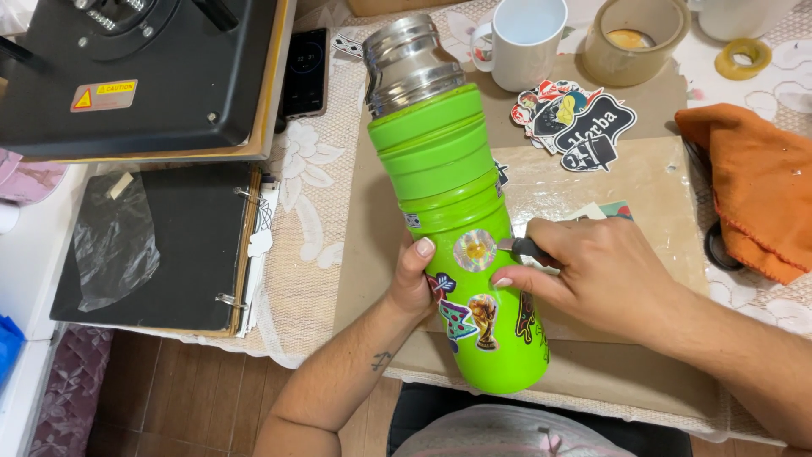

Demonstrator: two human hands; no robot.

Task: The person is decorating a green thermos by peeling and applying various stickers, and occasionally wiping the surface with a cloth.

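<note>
Flask [457,195]: glossy bright-green coating, smooth; neck and cap of brushed, shiny bare metal; body bearing glossy paper or vinyl stickers, one round and holographic.
Small tool [523,248]: dark matt handle, metal tip.
Mug [523,42]: white glazed ceramic, glossy.
Tape roll [636,38]: matt tan paper.
Cloth [754,186]: orange, soft, matt weave.
Table cover [306,203]: cream lace, textured.
Work board [651,190]: brown cardboard, matt, scuffed.
Press [144,76]: black painted metal, semi-matt.
Binder [169,245]: black matt cover, with a crinkled clear plastic film.
Phone [305,72]: glossy glass.
</note>
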